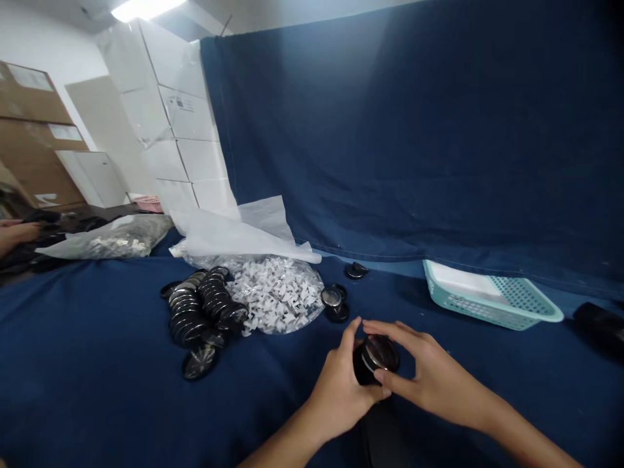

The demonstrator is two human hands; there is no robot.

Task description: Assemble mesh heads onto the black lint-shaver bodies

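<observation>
My left hand [344,383] is curled around the side of a black object with a round head [359,367]. A long dark part [383,432] shows below it, and I cannot tell whether the two are joined. On the round head sits a glossy black disc [381,353], gripped at its rim by the thumb and fingers of my right hand [419,370]. Similar black discs [188,315] stand in leaning rows to the left, and one disc [199,361] lies flat before them. Beside the rows, a clear plastic bag [280,296] holds many small white pieces.
A few loose black discs [333,297] lie beyond my hands. A turquoise basket [497,315] stands at the right, near a dark object [599,328]. Blue cloth hangs behind. White boxes [188,110] are stacked at the back left. Another person's hand [17,235] shows at the left edge.
</observation>
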